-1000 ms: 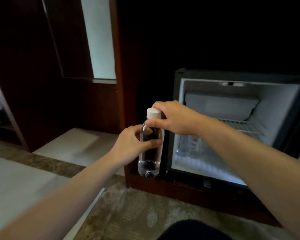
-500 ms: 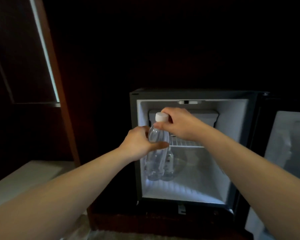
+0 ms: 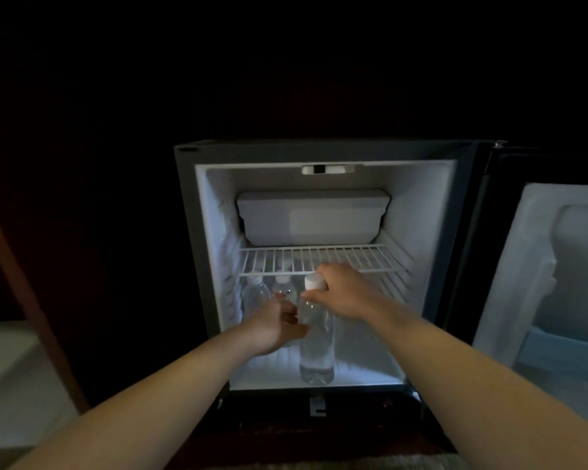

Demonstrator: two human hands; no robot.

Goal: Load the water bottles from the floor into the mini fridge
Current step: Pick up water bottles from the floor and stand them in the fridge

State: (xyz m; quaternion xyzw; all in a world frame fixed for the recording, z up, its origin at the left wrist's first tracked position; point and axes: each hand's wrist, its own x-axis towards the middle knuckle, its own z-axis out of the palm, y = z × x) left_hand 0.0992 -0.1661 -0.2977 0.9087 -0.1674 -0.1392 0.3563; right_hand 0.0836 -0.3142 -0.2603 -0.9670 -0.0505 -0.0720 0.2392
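Surface (image 3: 7,385), pale and flat, sits far L of the mini fridge (image 3: 185,266), w/ a slanted wood post (image 3: 24,286) between them, both dim. Fridge stands open and lit inside. In the back-L corner of its lower compartment you've got a stowed bottle (image 3: 257,295) upright, and a second stowed bottle (image 3: 282,288) just beside it on the R, tops tucked under the wire shelf (image 3: 353,259). Your left hand (image 3: 275,325) is inside the fridge mouth, in front of those two. Its fingers are loosely curved and the thumb tip is against the L side of the water bottle (image 3: 316,347); can't tell if that's a real grip or just a touch. Water bottle stands upright in the lower compartment, abt centre and near the front lip, base at floor level; can't tell if it's actually set down. Its white cap (image 3: 314,282) is just below the shelf's front wire. Your right hand (image 3: 345,295) comes in from the R and pinches the neck right under the cap, fingers curled round it. Above the shelf, the freezer box (image 3: 313,217) fills the fridge's upper back, w/ the light fitting (image 3: 326,169) at the ceiling. Far R, the fridge door (image 3: 564,283) hangs wide open, white liner facing you.
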